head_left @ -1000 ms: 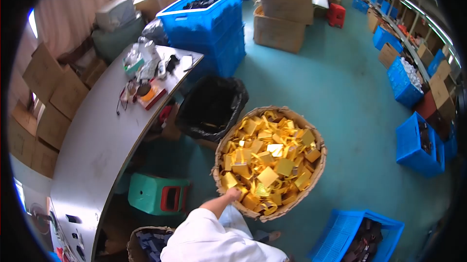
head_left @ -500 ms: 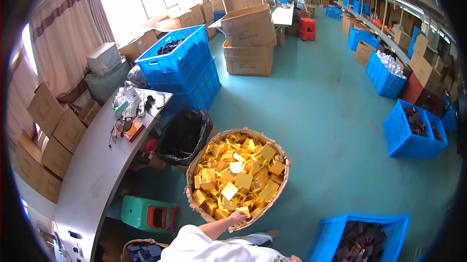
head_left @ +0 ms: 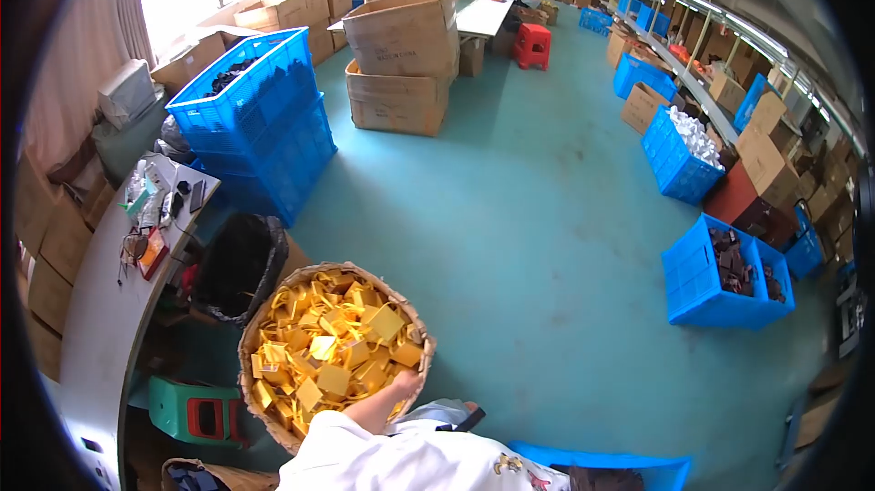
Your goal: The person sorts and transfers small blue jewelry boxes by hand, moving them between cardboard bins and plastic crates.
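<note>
At the left, the long, pale-grey, flat-topped bench [head_left: 96,345] has small tools and bottles gathered towards its far right corner, perhaps to spare the near surface. Beside its right edge sits the green and red plastic stool [head_left: 169,409]. Farther along is the bin lined with black plastic [head_left: 239,265], its liner likely folded outward to keep the mouth open. Beyond, blue latticed plastic crates [head_left: 269,167] are stacked, presumably to save floor.

The round, brown, rough-rimmed basket [head_left: 351,267] holds a heap of square gold boxes with yellow ribbons [head_left: 333,380], probably loose for easy picking. The left hand [head_left: 407,385] is at the basket's lower right edge; whether it grips the rim or pinches a box, I cannot tell. The right hand is out of view.

From the basket's right edge, teal floor [head_left: 510,245] spreads to the blue, divided plastic crate [head_left: 688,286], giving turning room. A low blue plastic crate [head_left: 661,475] bounds it nearest the body.
</note>
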A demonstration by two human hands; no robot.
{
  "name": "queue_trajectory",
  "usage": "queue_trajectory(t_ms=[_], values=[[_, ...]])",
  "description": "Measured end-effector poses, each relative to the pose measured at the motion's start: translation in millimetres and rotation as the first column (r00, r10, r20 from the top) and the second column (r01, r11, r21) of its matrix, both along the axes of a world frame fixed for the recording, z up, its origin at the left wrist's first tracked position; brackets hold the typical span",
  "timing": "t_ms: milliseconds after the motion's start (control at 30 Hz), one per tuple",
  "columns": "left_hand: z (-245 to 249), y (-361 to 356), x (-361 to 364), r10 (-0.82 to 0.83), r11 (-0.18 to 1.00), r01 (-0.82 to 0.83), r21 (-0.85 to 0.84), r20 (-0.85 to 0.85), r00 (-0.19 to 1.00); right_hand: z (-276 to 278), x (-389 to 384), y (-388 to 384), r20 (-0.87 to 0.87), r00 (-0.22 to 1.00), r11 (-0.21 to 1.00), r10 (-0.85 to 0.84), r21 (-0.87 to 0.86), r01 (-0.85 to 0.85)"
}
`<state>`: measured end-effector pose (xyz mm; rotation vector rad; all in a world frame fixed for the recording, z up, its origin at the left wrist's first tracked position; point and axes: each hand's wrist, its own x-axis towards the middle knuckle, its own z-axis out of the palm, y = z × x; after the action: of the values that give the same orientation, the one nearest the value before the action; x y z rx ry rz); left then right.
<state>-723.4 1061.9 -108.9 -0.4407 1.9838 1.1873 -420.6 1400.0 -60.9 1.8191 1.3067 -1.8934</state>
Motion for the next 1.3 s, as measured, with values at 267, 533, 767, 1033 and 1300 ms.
queue_trajectory(t_ms=[267,533,767,1033,1300], values=[[86.7,126.6,-187.2,0.083,0.972,-0.07,0.224,-0.053,0.995,-8.2,-154.7,77.4,0.106,0.967,0.973,0.231,-0.013,-0.231],[52.3,90.9,-248.2,0.487,0.872,-0.473,-0.125,0.131,0.864,-30.1,-414.5,181.9,0.195,0.766,0.777,0.613,0.03,-0.629],[60.1,54.1,-313.4,0.77,0.564,-0.816,0.122,0.279,0.574,-67.0,-751.2,234.6,0.443,0.324,0.265,0.836,0.191,-0.945],[26.2,-73.4,-494.2,0.916,0.331,-0.944,0.012,0.239,0.324,-34.1,-1047.0,78.8,0.341,0.141,0.003,0.929,0.376,-0.926],[185.2,-261.6,-846.2,0.694,0.606,-0.757,0.245,-0.628,0.352,-27.0,-1148.4,-8.7,0.394,-0.293,-0.356,0.871,0.097,-0.929]])
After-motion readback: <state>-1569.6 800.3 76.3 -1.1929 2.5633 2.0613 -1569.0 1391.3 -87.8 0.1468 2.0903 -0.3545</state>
